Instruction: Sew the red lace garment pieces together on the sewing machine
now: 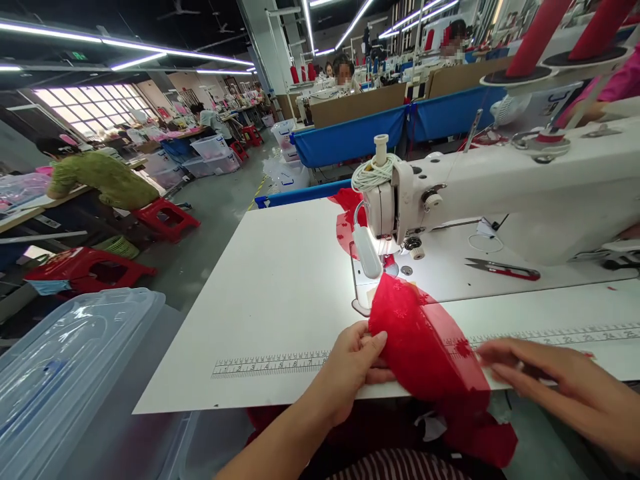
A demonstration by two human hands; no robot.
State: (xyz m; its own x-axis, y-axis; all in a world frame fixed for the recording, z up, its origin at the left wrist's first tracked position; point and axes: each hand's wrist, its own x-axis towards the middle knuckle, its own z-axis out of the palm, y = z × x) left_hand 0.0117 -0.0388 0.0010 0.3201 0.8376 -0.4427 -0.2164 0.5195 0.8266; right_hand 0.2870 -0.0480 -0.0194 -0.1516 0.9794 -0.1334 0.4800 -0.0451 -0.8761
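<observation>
A piece of red lace fabric (407,327), rounded like a cup with a sheer strip along its right side, runs from the sewing machine's needle area down over the table's front edge. My left hand (357,357) pinches its left edge between thumb and fingers. Beside the sheer edge is my right hand (545,373), fingers stretched out and apart, holding nothing; whether the fingertips touch the cloth I cannot tell. The white sewing machine (465,193) stands over the fabric, and more red fabric (347,223) shows behind its needle, which is hidden.
Thread snips (503,269) lie on the machine bed. A printed ruler (270,363) runs along the front of the white table (240,300). Red thread cones (537,37) stand above the machine. A lidded plastic bin (75,373) is at left, near red stools (167,217) and seated people.
</observation>
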